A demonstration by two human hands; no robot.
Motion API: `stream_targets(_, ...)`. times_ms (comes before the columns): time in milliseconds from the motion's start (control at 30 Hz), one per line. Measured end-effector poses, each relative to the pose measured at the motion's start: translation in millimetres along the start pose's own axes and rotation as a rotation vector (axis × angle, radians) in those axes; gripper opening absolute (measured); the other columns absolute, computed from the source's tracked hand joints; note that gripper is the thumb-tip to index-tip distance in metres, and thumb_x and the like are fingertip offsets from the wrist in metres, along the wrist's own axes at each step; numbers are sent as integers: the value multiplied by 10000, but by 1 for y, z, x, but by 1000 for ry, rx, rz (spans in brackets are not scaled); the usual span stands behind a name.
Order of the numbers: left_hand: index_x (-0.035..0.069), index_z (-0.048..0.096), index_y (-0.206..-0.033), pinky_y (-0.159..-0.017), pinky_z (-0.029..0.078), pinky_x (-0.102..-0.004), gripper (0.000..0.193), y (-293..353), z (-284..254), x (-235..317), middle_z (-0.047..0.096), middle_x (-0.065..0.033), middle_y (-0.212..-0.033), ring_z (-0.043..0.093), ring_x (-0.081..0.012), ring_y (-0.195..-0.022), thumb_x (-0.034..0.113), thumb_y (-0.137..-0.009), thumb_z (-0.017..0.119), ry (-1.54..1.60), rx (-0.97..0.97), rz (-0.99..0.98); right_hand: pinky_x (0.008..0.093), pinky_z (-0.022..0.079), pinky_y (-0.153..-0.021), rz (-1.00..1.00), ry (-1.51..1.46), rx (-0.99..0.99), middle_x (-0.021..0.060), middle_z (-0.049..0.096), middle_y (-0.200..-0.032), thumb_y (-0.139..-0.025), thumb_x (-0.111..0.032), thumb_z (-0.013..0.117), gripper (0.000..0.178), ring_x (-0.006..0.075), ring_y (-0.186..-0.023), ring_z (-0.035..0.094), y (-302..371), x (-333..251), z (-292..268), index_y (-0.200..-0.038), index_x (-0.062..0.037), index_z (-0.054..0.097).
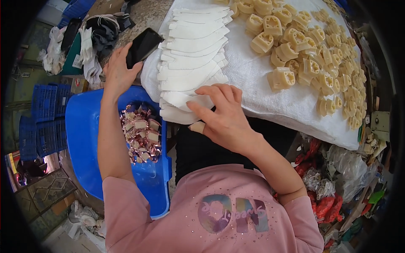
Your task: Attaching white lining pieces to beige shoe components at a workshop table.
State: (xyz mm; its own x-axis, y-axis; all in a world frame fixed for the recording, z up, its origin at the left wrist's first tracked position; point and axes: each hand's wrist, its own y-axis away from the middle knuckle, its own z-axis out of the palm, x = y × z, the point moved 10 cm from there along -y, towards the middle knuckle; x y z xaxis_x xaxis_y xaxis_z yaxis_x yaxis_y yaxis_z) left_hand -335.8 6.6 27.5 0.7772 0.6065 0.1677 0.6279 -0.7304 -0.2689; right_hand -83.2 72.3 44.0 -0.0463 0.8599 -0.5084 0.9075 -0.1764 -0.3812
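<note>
My left hand (120,71) is closed on the lower edge of a black smartphone (144,47), with the thumb toward its near corner. To the right, a row of overlapping white curved fabric pieces (192,55) runs away from me on the white woven sack. My right hand (225,114) is over the near end of that row, fingers bent and apart. Its fingertips are at the nearest pieces, and whether they press on them I cannot tell. A tan wrap (197,127) covers the thumb tip, just off the pieces' near edge.
Many cream moulded parts (295,42) are heaped on the white sack (257,101). Left of my lap stands a blue plastic tub (84,139) with shiny pink-and-cream pieces (141,130). Blue crates (44,118) and gloves (86,48) are farther left. Plastic bags (346,164) lie at right.
</note>
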Motion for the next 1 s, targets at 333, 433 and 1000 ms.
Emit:
stream_targets(333,49,387,-1339,-965,293,-473,690,-2,2,14,508,-218,-1198,455,-375,-1104,410,-796,611,-136,102,-179,441,307,-837,-87,138,98,92,504,-1025,-634,-85,670,326,254,-983,462,-13,-2,14,-952,-79,600)
stream_targets(433,55,341,-1364,-985,256,-505,681,9,-15,27,496,-224,-1210,420,-409,-1126,407,-828,570,-91,266,-156,408,333,-803,-95,149,105,77,529,-969,-640,-46,633,286,245,-939,475,-17,-1,13,-923,-57,598)
stream_targets(1000,46,579,-1156,-1001,321,-430,419,62,-16,149,617,-126,-1123,550,-283,-1099,204,-777,665,438,-94,387,218,416,-669,498,-811,536,91,659,-917,-949,-130,443,212,83,-753,553,12,95,-36,-1111,-9,507)
